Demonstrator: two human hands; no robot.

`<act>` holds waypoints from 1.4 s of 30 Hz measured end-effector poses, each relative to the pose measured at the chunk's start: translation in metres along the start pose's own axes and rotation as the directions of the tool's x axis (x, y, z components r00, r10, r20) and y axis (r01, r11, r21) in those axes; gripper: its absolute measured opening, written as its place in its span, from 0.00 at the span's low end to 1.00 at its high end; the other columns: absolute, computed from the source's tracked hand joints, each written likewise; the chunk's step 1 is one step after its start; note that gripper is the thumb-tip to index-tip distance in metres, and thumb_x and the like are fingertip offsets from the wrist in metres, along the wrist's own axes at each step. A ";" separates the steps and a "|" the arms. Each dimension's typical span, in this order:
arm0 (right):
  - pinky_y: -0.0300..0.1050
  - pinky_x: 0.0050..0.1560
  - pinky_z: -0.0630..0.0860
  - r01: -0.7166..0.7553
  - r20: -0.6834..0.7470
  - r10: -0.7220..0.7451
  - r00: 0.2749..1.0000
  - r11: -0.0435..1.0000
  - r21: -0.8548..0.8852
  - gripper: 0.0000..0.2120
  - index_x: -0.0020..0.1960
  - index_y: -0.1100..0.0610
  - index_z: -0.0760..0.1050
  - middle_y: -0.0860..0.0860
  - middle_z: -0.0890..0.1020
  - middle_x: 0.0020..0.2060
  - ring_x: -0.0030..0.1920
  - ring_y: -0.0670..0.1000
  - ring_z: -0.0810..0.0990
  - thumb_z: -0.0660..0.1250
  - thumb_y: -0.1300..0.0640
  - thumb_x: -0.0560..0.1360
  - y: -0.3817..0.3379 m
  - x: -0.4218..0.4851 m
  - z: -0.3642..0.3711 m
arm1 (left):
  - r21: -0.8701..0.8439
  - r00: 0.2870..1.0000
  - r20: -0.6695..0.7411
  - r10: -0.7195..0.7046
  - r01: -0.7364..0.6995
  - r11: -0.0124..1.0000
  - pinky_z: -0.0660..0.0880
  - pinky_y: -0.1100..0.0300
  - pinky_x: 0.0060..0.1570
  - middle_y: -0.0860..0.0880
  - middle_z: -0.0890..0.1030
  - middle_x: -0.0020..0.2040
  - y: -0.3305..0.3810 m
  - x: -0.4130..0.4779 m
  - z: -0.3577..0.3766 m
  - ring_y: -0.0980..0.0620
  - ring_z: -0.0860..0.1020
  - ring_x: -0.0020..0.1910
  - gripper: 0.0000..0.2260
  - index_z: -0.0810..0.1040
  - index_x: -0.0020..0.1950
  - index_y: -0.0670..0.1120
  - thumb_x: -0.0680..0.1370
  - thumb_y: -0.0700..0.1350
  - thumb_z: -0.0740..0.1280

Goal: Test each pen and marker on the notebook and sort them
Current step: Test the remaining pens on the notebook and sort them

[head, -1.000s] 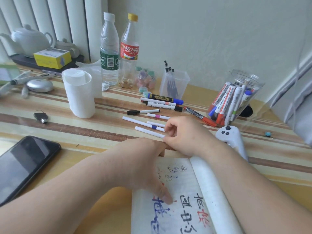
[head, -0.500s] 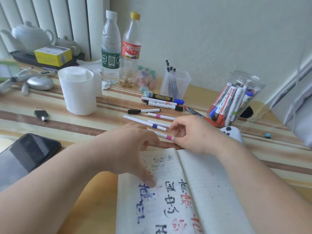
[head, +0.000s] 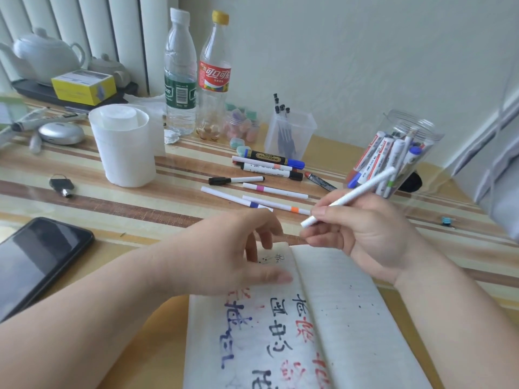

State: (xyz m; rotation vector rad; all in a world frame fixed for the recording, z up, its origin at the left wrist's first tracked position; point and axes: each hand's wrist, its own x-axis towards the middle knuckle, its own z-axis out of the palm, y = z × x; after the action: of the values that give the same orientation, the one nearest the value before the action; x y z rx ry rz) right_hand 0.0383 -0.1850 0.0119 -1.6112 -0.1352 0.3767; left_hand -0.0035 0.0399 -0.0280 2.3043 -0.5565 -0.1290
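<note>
My right hand (head: 362, 234) pinches a thin white pen (head: 354, 195) and holds it up, tilted, above the top edge of the open notebook (head: 345, 327). My left hand (head: 233, 256) lies over the notebook's top left corner with relaxed fingers, thumb on the page. The pages carry blue, black and red writing. Several loose pens and markers (head: 269, 175) lie on the table beyond my hands. A clear jar (head: 398, 153) at the right holds several markers.
A black phone (head: 39, 259) lies at the left edge. A white cup (head: 123, 147), two bottles (head: 196, 74), a clear cup of dark pens (head: 289, 133), a key (head: 63, 186), a teapot and a yellow box stand further back.
My right hand has lifted a white pen off the table and raised it. My left hand has slid up from the writing to the notebook's top corner.
</note>
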 end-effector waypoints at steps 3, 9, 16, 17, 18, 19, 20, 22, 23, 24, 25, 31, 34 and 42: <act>0.41 0.26 0.74 0.030 0.046 -0.034 0.998 0.996 0.084 0.08 0.44 0.67 0.81 0.59 0.76 0.29 0.30 0.53 0.74 0.72 0.63 0.68 0.019 -0.006 0.004 | -0.013 0.996 -0.091 -0.021 0.020 1.000 0.79 0.59 0.46 0.61 0.79 0.50 0.005 0.004 0.005 0.60 0.80 0.48 0.28 0.74 0.60 0.61 0.66 0.73 0.63; 0.43 0.27 0.70 0.025 0.145 -0.052 0.988 0.983 0.184 0.04 0.41 0.57 0.84 0.58 0.80 0.35 0.34 0.53 0.77 0.70 0.60 0.71 0.040 0.000 0.018 | 0.020 0.980 -0.194 -0.035 0.040 0.999 0.78 0.57 0.40 0.57 0.81 0.41 0.007 0.007 0.011 0.58 0.80 0.40 0.10 0.80 0.49 0.58 0.76 0.62 0.65; 0.40 0.23 0.69 0.142 0.062 -0.160 0.985 0.963 0.229 0.03 0.40 0.60 0.79 0.57 0.77 0.30 0.27 0.51 0.74 0.71 0.63 0.71 0.044 -0.002 0.014 | -0.056 0.973 -0.181 -0.144 0.136 0.989 0.79 0.55 0.32 0.54 0.81 0.33 0.012 0.008 0.010 0.56 0.81 0.26 0.11 0.77 0.39 0.55 0.76 0.60 0.68; 0.40 0.23 0.69 0.147 0.056 -0.165 0.985 0.961 0.233 0.04 0.39 0.60 0.80 0.57 0.77 0.30 0.27 0.51 0.74 0.72 0.62 0.72 0.043 -0.001 0.013 | -0.051 0.973 -0.175 -0.149 0.142 0.989 0.79 0.54 0.32 0.52 0.81 0.32 0.012 0.008 0.009 0.56 0.81 0.26 0.14 0.77 0.39 0.54 0.75 0.63 0.67; 0.40 0.23 0.69 0.154 0.047 -0.169 0.984 0.961 0.228 0.05 0.39 0.59 0.80 0.57 0.77 0.29 0.26 0.51 0.74 0.74 0.61 0.73 0.041 -0.001 0.011 | -0.036 0.976 -0.166 -0.143 0.139 0.990 0.79 0.53 0.32 0.51 0.81 0.31 0.013 0.008 0.009 0.56 0.81 0.26 0.16 0.77 0.39 0.53 0.74 0.65 0.65; 0.40 0.22 0.69 0.167 0.040 -0.180 0.983 0.962 0.215 0.06 0.39 0.59 0.80 0.57 0.77 0.29 0.26 0.51 0.74 0.73 0.59 0.73 0.039 -0.001 0.009 | -0.019 0.980 -0.155 -0.127 0.126 0.992 0.79 0.52 0.33 0.50 0.80 0.31 0.013 0.008 0.009 0.56 0.80 0.26 0.17 0.76 0.38 0.53 0.73 0.66 0.63; 0.39 0.22 0.69 0.185 0.035 -0.196 0.980 0.961 0.204 0.06 0.38 0.58 0.80 0.57 0.77 0.29 0.25 0.51 0.73 0.72 0.58 0.73 0.038 -0.002 0.008 | -0.006 0.984 -0.142 -0.104 0.105 0.994 0.79 0.51 0.34 0.50 0.80 0.30 0.014 0.009 0.009 0.56 0.80 0.26 0.18 0.76 0.38 0.53 0.74 0.66 0.61; 0.39 0.21 0.69 0.214 0.009 -0.221 0.975 0.955 0.205 0.08 0.36 0.59 0.79 0.57 0.77 0.28 0.24 0.52 0.72 0.71 0.57 0.72 0.036 -0.005 0.010 | 0.004 0.993 -0.111 -0.051 0.052 0.999 0.80 0.51 0.34 0.50 0.80 0.31 0.017 0.011 0.010 0.55 0.81 0.27 0.18 0.74 0.37 0.52 0.76 0.65 0.59; 0.38 0.21 0.68 0.223 -0.021 -0.224 0.974 0.950 0.216 0.09 0.35 0.59 0.78 0.57 0.76 0.27 0.23 0.52 0.71 0.70 0.57 0.72 0.035 -0.005 0.013 | -0.001 0.995 -0.094 -0.035 0.035 0.999 0.80 0.52 0.34 0.51 0.80 0.31 0.018 0.012 0.010 0.55 0.81 0.27 0.19 0.74 0.38 0.51 0.78 0.64 0.59; 0.37 0.20 0.66 0.234 -0.072 -0.223 0.972 0.942 0.241 0.09 0.34 0.58 0.76 0.56 0.74 0.26 0.22 0.51 0.69 0.69 0.57 0.73 0.034 -0.004 0.013 | -0.011 0.997 -0.077 -0.031 0.030 0.999 0.80 0.53 0.35 0.51 0.81 0.32 0.018 0.012 0.009 0.56 0.81 0.28 0.19 0.74 0.38 0.50 0.78 0.63 0.58; 0.36 0.20 0.64 0.251 -0.146 -0.217 0.965 0.926 0.282 0.10 0.34 0.58 0.75 0.55 0.73 0.25 0.21 0.50 0.67 0.68 0.57 0.74 0.031 -0.002 0.010 | -0.022 0.997 -0.063 -0.038 0.037 0.999 0.81 0.54 0.35 0.52 0.82 0.32 0.017 0.011 0.007 0.56 0.82 0.28 0.20 0.74 0.38 0.49 0.78 0.63 0.58; 0.37 0.22 0.62 0.363 -0.292 -0.273 0.917 0.875 0.320 0.14 0.32 0.57 0.70 0.53 0.68 0.24 0.22 0.50 0.65 0.62 0.62 0.77 0.015 0.002 -0.036 | -0.100 0.978 -0.174 -0.118 0.101 0.990 0.79 0.57 0.35 0.54 0.83 0.36 0.000 0.007 -0.009 0.56 0.81 0.30 0.14 0.75 0.45 0.48 0.83 0.55 0.58; 0.51 0.32 0.79 0.197 0.116 -0.216 0.970 0.968 0.157 0.07 0.38 0.61 0.79 0.58 0.76 0.28 0.28 0.55 0.76 0.74 0.57 0.70 0.033 -0.005 -0.015 | 0.052 0.988 -0.137 -0.070 0.078 0.996 0.72 0.61 0.40 0.55 0.80 0.39 0.001 0.012 -0.004 0.59 0.77 0.38 0.07 0.73 0.52 0.55 0.85 0.49 0.56; 0.58 0.45 0.85 0.249 0.246 -0.195 0.949 0.945 -0.213 0.03 0.42 0.63 0.79 0.60 0.83 0.36 0.41 0.56 0.86 0.71 0.63 0.71 0.037 -0.008 -0.001 | 0.292 0.948 0.278 -0.159 0.074 0.954 0.70 0.61 0.50 0.63 0.69 0.50 0.002 0.007 -0.007 0.64 0.69 0.53 0.32 0.69 0.64 0.71 0.63 0.71 0.75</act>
State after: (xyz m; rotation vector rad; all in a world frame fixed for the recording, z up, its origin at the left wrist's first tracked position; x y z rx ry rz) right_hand 0.0262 -0.1911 -0.0239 -1.7678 -0.5493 0.3733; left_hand 0.0041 0.0403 -0.0211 2.6139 -0.6195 -0.4928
